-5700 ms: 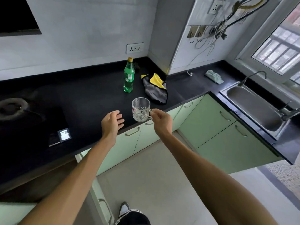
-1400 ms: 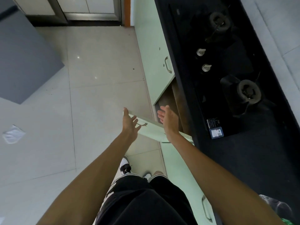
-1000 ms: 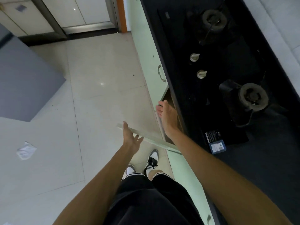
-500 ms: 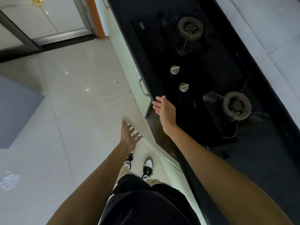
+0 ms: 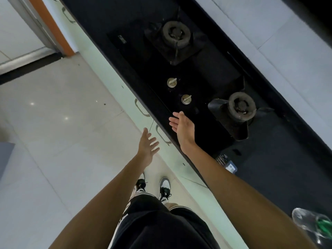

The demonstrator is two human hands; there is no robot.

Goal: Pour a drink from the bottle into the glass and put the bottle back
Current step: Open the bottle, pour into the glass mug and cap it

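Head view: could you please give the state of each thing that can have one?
Left hand: open, holding nothing.
Right hand: open, holding nothing.
Cabinet door: closed.
Far burner: unlit.
Near burner: unlit.
Glass: contents unclear, at the frame edge.

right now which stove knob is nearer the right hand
The lower knob, just past the fingertips of the right hand; the other knob sits farther along the stove.

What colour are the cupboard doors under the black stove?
Pale green cupboard doors, in the head view.
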